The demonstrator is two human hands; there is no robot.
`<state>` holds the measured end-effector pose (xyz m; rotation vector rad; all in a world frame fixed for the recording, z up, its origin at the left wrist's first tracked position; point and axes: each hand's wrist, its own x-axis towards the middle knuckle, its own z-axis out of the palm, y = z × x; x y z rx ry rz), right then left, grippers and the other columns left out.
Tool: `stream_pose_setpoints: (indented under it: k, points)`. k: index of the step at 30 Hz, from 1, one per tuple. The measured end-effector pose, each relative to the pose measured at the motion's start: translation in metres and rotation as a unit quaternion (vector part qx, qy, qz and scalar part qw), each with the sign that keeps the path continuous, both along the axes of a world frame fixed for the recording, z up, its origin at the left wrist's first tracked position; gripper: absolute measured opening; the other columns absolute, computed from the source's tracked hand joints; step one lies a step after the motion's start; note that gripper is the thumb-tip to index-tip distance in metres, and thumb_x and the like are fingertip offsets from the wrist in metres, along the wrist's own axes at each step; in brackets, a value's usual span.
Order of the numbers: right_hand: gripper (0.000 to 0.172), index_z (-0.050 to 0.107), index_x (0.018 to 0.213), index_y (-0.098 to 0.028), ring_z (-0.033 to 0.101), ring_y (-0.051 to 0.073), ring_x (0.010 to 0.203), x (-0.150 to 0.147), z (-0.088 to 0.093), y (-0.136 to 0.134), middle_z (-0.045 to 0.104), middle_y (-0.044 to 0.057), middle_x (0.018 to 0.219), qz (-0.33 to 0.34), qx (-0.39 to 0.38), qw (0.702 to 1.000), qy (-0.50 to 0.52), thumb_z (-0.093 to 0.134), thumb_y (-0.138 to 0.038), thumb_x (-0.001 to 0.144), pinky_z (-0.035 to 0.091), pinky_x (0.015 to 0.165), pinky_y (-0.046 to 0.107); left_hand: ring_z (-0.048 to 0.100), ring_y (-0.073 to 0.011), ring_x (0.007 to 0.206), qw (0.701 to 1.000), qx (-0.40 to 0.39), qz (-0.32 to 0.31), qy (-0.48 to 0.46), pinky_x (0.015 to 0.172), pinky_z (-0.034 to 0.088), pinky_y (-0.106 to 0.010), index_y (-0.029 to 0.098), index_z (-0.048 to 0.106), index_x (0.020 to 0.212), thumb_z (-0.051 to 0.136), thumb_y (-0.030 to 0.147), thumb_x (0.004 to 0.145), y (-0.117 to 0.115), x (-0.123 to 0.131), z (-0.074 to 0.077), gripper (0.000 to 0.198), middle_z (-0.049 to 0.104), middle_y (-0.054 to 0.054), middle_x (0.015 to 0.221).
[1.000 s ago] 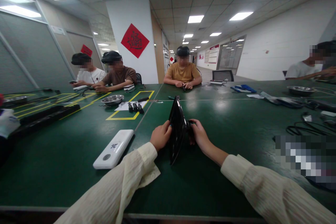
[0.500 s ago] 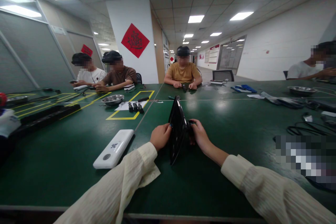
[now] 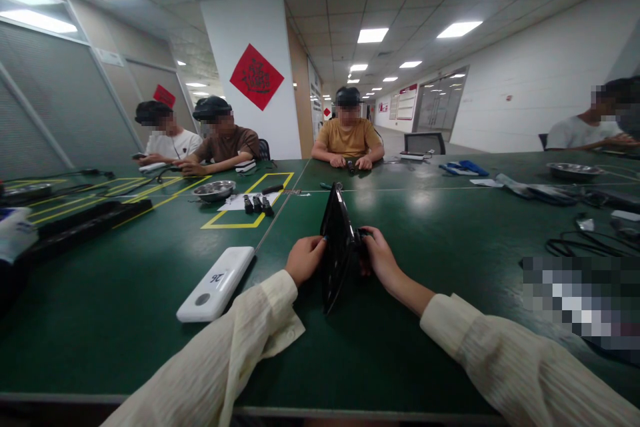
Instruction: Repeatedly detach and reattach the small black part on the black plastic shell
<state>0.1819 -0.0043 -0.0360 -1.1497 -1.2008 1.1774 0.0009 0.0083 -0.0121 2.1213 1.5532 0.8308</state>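
Blk panel (image 3: pixel 335 263) stands on edge at green tabletop (image 3: pixel 380 360), betw. both hands, seen nearly edge-on; broad faces turned L & R, long axis approx. pointing away from wearer. L hand (image 3: pixel 304 260) at its left face; can't tell if fingers grip. R hand (image 3: pixel 384 260) fingers clamped on dark fitting (image 3: pixel 361 240), right side. White "26" pack (image 3: pixel 216 285) lies nearby, left. Rm: red diamond sign (image 3: pixel 257 77) on column (image 3: pixel 250 140), person in mustard top (image 3: pixel 347 139) seated opp.
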Motion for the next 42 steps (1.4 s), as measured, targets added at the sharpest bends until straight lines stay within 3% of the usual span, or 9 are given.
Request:
stream_pose_setpoints:
  k: [6,11,26,42]
  points:
    - [0.038,0.039,0.119,-0.019,0.047,0.014,0.032,-0.0008,-0.0005,0.0006,0.049,-0.007,0.044,0.002,0.007,1.000,0.003,0.035,-0.034,0.084,0.031,0.031,0.020,0.048,-0.0140,0.054,0.999,-0.006,0.023,0.044,0.053,0.028,-0.025,0.016,0.051,0.057,0.024,0.046,0.088,-0.0005,0.0021,-0.0003,0.051,0.049,-0.001,0.053]
    - [0.036,0.040,0.117,-0.020,0.047,0.014,0.033,-0.0007,0.0012,-0.0009,0.049,-0.007,0.044,-0.001,0.003,1.000,0.001,0.035,-0.034,0.084,0.031,0.031,0.020,0.057,-0.0177,0.073,0.993,0.035,0.041,0.106,0.062,0.034,-0.025,0.018,0.055,0.076,0.026,0.038,0.091,-0.0043,0.0036,0.0038,0.038,0.061,-0.005,0.075]
    - [0.035,0.040,0.116,-0.020,0.047,0.014,0.032,-0.0008,-0.0012,0.0007,0.049,-0.007,0.043,-0.003,0.010,1.000,0.006,0.036,-0.034,0.084,0.032,0.031,0.020,0.061,-0.0198,0.083,0.980,0.050,0.048,0.184,0.066,0.036,-0.026,0.020,0.053,0.091,0.028,0.033,0.092,-0.0083,0.0034,0.0069,0.028,0.065,-0.005,0.085]
    - [0.035,0.039,0.116,-0.020,0.047,0.013,0.032,-0.0005,0.0004,-0.0005,0.048,-0.008,0.043,-0.001,0.000,1.000,0.007,0.035,-0.033,0.084,0.032,0.030,0.020,0.059,-0.0171,0.071,0.988,0.047,0.028,0.145,0.060,0.031,-0.025,0.018,0.059,0.073,0.022,0.039,0.093,-0.0056,0.0031,0.0050,0.047,0.064,-0.006,0.074]
